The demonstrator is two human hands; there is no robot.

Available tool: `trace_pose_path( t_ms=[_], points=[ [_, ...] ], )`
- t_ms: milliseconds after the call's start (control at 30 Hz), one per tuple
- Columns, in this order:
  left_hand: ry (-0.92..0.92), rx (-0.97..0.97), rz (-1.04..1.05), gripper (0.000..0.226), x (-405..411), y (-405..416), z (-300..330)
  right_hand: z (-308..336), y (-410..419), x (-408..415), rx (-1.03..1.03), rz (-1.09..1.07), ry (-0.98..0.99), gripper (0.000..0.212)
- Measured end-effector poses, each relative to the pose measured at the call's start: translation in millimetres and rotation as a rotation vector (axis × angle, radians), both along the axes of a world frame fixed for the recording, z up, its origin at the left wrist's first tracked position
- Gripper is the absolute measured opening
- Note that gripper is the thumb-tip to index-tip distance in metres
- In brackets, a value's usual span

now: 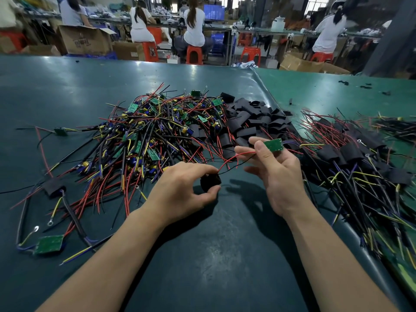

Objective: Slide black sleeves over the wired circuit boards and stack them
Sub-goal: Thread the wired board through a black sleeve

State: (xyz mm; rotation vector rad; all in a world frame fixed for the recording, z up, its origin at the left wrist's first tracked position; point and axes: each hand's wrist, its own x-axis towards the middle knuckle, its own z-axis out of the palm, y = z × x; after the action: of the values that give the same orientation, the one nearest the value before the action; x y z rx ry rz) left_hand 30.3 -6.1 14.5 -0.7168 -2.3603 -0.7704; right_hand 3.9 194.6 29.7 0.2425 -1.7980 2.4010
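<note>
- So, the red and black wires (234,159) could snag at the sleeve's mouth and bunch up if tugged.
- Left hand (182,190) pinches the black sleeve (210,181), near centre of the worktop (213,255).
- Right hand (273,167) pinches the green board (273,145), just right of the sleeve and raised.

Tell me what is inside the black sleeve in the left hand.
The red and black wires run to the black sleeve pinched by the left hand. Its interior is hidden.
</note>
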Motion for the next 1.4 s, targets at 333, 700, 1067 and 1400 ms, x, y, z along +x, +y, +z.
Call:
trace_pose_path(
  t_ms=[333, 700, 1067, 1400],
  points=[
    [0.023, 0.028, -0.057, 0.029, -0.6, -0.1, -1.8, -4.8, 1.6, -2.5, -0.151, 0.066, -0.270, 0.015],
    [-0.014, 0.085, -0.049, 0.031, -0.2, 0.7, -1.5, 4.3, 13.5, 0.0, -0.207, 0.105, -0.087, 0.026],
    [-0.055, 0.124, -0.057, 0.034, 1.1, 2.7, -1.6, -1.1, 9.2, 1.0, 0.065, -0.079, 0.077, 0.029],
    [-0.009, 0.157, -0.073, 0.039, -0.7, 3.3, -2.5, 1.4, 6.8, 2.7, -0.076, 0.074, -0.085, 0.011]
  ],
)
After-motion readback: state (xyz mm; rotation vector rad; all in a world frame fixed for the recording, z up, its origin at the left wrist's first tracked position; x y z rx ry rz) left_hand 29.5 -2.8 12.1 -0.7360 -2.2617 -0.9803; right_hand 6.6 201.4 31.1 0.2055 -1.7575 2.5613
